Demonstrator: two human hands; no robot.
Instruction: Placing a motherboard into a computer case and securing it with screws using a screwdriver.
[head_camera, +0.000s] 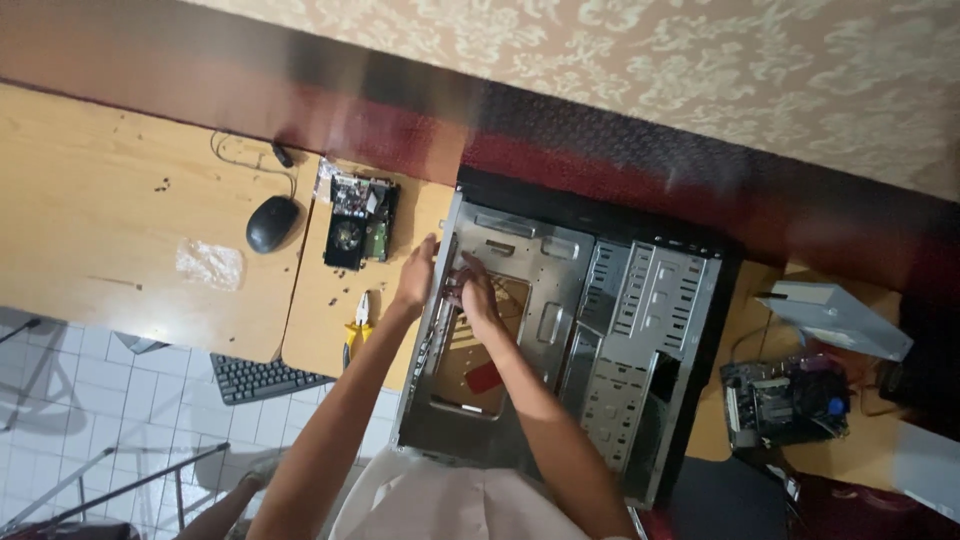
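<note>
An open, empty metal computer case (610, 330) lies on its side on the wooden desk (90, 220). My left hand (416, 280) rests on the case's left edge, fingers curled over the rim. My right hand (476, 295) is inside the case, fingers bent down against the metal tray near a cutout; whether it pinches a small part I cannot tell. A small red object (484, 377) lies inside the case below my right hand.
A graphics card with a fan (358, 222), a black mouse (271, 223) and yellow-handled pliers (358, 325) lie left of the case. A black keyboard (258, 378) sits on a lower shelf. A grey drive (838, 318) and a motherboard (790, 402) lie to the right.
</note>
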